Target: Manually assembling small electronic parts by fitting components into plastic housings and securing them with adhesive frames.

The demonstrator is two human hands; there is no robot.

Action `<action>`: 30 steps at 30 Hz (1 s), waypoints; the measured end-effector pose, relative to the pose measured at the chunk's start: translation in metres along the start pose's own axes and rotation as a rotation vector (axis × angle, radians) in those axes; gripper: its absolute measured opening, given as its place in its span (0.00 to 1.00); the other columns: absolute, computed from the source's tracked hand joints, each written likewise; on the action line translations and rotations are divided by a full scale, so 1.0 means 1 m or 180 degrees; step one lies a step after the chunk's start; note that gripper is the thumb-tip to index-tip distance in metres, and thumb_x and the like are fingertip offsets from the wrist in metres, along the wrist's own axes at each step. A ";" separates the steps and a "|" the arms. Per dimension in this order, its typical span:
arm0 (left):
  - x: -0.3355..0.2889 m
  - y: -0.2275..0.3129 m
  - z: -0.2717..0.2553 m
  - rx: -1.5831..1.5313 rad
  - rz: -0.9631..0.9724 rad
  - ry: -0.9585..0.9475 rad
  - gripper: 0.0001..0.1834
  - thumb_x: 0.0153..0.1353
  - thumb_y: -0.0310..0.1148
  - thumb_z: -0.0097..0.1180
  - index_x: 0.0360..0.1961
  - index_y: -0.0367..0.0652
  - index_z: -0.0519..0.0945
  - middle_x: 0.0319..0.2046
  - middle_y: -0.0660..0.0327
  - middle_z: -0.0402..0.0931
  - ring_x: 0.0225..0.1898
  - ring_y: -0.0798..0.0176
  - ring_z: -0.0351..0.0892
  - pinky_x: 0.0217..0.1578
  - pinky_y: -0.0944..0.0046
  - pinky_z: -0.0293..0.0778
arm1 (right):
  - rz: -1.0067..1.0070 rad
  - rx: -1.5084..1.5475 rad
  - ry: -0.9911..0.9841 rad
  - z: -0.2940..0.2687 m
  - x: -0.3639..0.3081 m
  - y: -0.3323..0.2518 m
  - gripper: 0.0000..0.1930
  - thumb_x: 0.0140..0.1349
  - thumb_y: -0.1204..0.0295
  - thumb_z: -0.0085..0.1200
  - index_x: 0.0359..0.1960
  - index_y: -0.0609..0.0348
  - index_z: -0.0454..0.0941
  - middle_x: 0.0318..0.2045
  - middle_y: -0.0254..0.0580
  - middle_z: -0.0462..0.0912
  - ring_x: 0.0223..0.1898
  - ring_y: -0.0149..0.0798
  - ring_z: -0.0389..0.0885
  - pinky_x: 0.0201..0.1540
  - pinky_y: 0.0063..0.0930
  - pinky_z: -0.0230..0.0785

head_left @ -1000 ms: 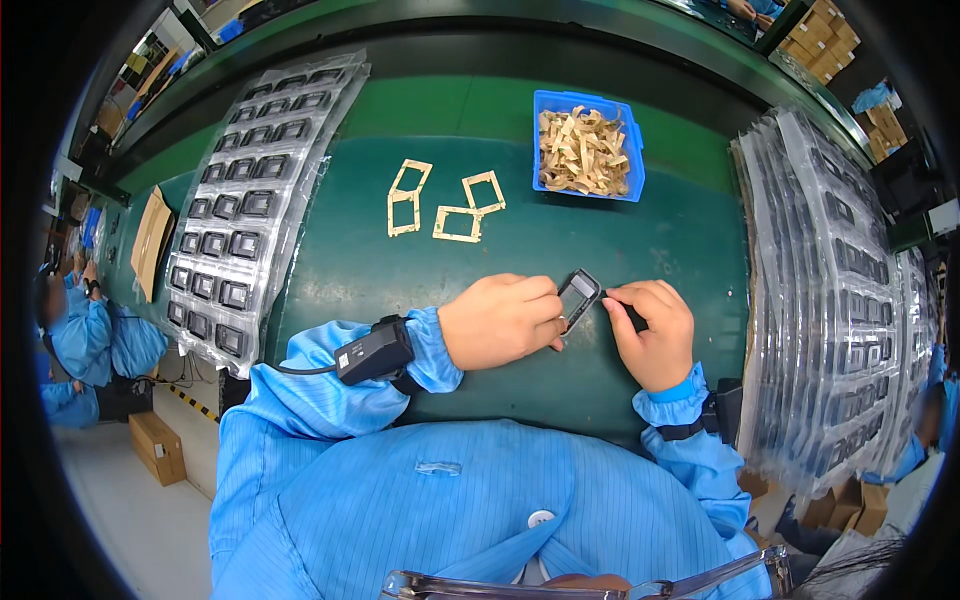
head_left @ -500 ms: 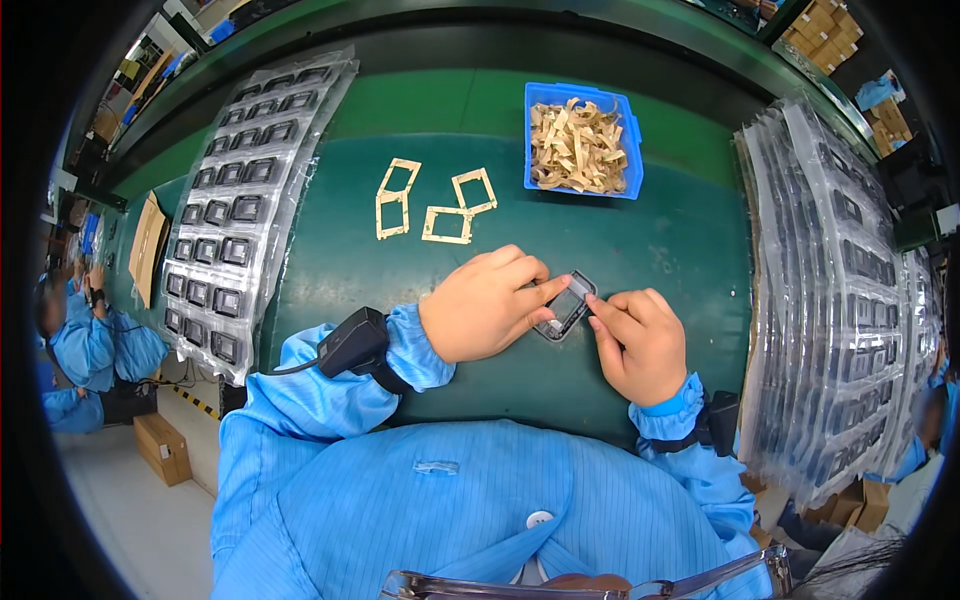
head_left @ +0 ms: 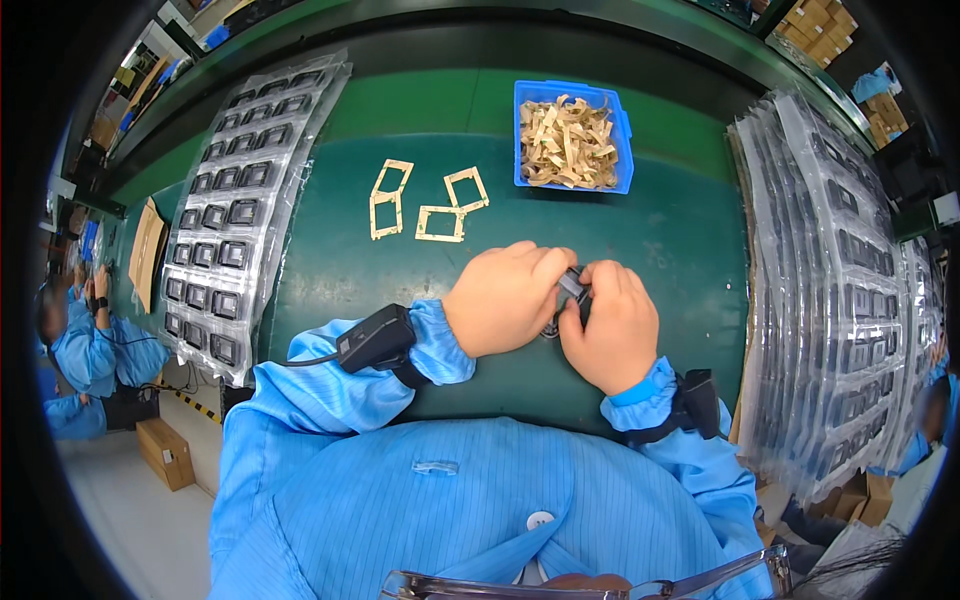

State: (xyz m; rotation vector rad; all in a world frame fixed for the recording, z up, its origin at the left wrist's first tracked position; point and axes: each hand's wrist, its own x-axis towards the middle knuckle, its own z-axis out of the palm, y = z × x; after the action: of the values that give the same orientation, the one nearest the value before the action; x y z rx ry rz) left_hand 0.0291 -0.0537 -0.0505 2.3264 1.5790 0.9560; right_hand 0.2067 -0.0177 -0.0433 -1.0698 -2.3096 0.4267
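Both hands meet over the green tabletop (head_left: 680, 235) with a small black-and-grey rectangular housing (head_left: 572, 285) between them, raised at a slant and largely covered by the fingers. The left hand (head_left: 508, 302) grasps it from the left side, index finger bent over its edge; the thumb is hard to make out. The right hand (head_left: 612, 325) pinches the opposite edge, fingers curled and thumb brought in against the near part, so the two sets of fingertips are close together. Whether the right fingertips also hold some smaller piece cannot be told. Beyond the grip and to its left lie four pale yellow rectangular frames (head_left: 463, 211), in two touching pairs. Straight beyond the grip stands a blue plastic bin (head_left: 624, 150), heaped with curled tan strips (head_left: 568, 145). Well to the left of the grip, a clear plastic tray (head_left: 252, 290) carries rows of black rectangular frames (head_left: 240, 213); well to the right rises a thick stack of similar clear trays (head_left: 790, 300). Just behind the grip, a black wrist device (head_left: 375, 338) sits on the left sleeve, and another black wrist unit (head_left: 698, 405) on the right.
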 end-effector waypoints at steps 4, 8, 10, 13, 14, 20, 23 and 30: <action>-0.002 -0.002 0.005 0.0065 0.0288 0.0170 0.20 0.55 0.22 0.61 0.49 0.37 0.73 0.33 0.54 0.78 0.32 0.48 0.79 0.33 0.50 0.75 | -0.0116 -0.0394 0.0265 0.010 0.005 0.004 0.12 0.51 0.77 0.57 0.38 0.58 0.73 0.31 0.46 0.80 0.33 0.53 0.81 0.34 0.46 0.74; -0.003 -0.004 0.004 -0.0246 0.0253 0.0336 0.21 0.57 0.20 0.61 0.51 0.34 0.70 0.32 0.53 0.78 0.33 0.48 0.80 0.34 0.52 0.76 | 0.0189 -0.0124 0.0145 0.002 0.021 0.029 0.11 0.59 0.77 0.56 0.44 0.59 0.75 0.29 0.48 0.82 0.26 0.51 0.82 0.29 0.42 0.74; 0.003 -0.002 -0.005 -0.0420 0.0119 0.0409 0.21 0.58 0.19 0.61 0.52 0.34 0.70 0.32 0.52 0.78 0.33 0.49 0.82 0.34 0.53 0.77 | 0.0218 0.0233 0.0315 -0.013 0.031 0.030 0.11 0.64 0.76 0.56 0.47 0.59 0.76 0.29 0.46 0.84 0.25 0.47 0.83 0.27 0.39 0.74; 0.024 0.005 -0.027 -0.1067 -0.0026 0.0320 0.21 0.61 0.21 0.63 0.53 0.36 0.69 0.35 0.53 0.82 0.36 0.56 0.87 0.36 0.61 0.81 | 0.1242 0.2888 -0.0833 -0.040 0.041 0.027 0.15 0.73 0.67 0.54 0.57 0.60 0.76 0.34 0.35 0.85 0.29 0.27 0.85 0.25 0.20 0.74; 0.034 0.003 -0.030 -0.1027 0.0035 0.0517 0.18 0.61 0.20 0.63 0.51 0.36 0.73 0.35 0.53 0.83 0.38 0.56 0.88 0.36 0.61 0.81 | 0.1214 0.2867 -0.0815 -0.044 0.046 0.025 0.15 0.73 0.67 0.54 0.57 0.60 0.76 0.34 0.35 0.85 0.29 0.27 0.85 0.25 0.20 0.74; 0.089 0.001 -0.043 -0.0832 0.0481 0.1100 0.11 0.60 0.23 0.66 0.43 0.35 0.80 0.35 0.53 0.84 0.38 0.59 0.88 0.36 0.64 0.81 | 0.1287 0.3877 -0.0106 -0.063 0.073 0.018 0.12 0.74 0.69 0.52 0.52 0.64 0.78 0.37 0.43 0.86 0.28 0.31 0.87 0.26 0.16 0.76; 0.093 0.002 -0.039 -0.2071 -0.0360 0.0925 0.09 0.62 0.24 0.66 0.42 0.33 0.82 0.37 0.56 0.84 0.38 0.64 0.87 0.37 0.67 0.81 | 0.1195 0.3928 0.0154 -0.050 0.074 0.019 0.11 0.74 0.69 0.53 0.50 0.63 0.78 0.38 0.45 0.87 0.29 0.33 0.87 0.29 0.17 0.78; 0.087 -0.011 -0.022 -0.2723 -0.0967 0.0469 0.09 0.63 0.20 0.63 0.45 0.30 0.81 0.47 0.53 0.82 0.43 0.65 0.86 0.42 0.69 0.83 | 0.1109 0.3750 0.0385 -0.028 0.063 0.030 0.09 0.75 0.75 0.49 0.51 0.66 0.74 0.43 0.51 0.86 0.33 0.37 0.88 0.32 0.20 0.80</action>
State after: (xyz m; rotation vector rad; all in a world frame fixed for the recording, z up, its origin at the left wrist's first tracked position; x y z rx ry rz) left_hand 0.0280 0.0233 -0.0024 1.4198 1.1663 1.3834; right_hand 0.2081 0.0512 -0.0134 -0.7883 -1.3064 1.5378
